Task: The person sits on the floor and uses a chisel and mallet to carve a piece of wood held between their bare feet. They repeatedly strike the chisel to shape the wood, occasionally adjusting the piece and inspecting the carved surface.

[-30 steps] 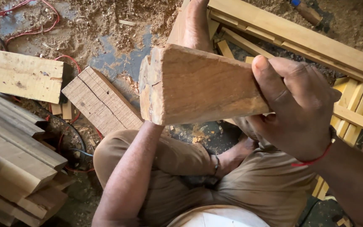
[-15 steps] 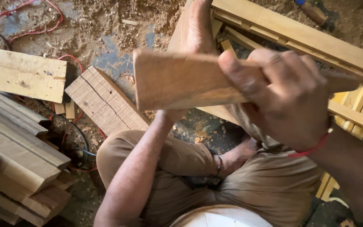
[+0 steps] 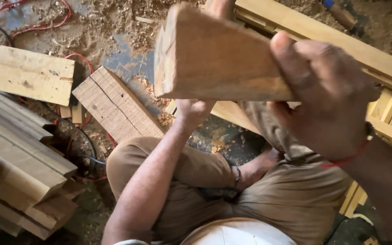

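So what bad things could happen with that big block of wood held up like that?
The right hand holds the heavy wooden block up high, right above the left hand and the person's bent legs, so a slip could hurt them. Red wires also lie among the wood shavings and planks on the floor, which could snag or trip someone.

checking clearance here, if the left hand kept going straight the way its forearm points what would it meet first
Probably the wooden block held by the right hand: the left hand sits just below its lower edge, reaching up-frame. Depth is unclear, so it may pass beneath it.
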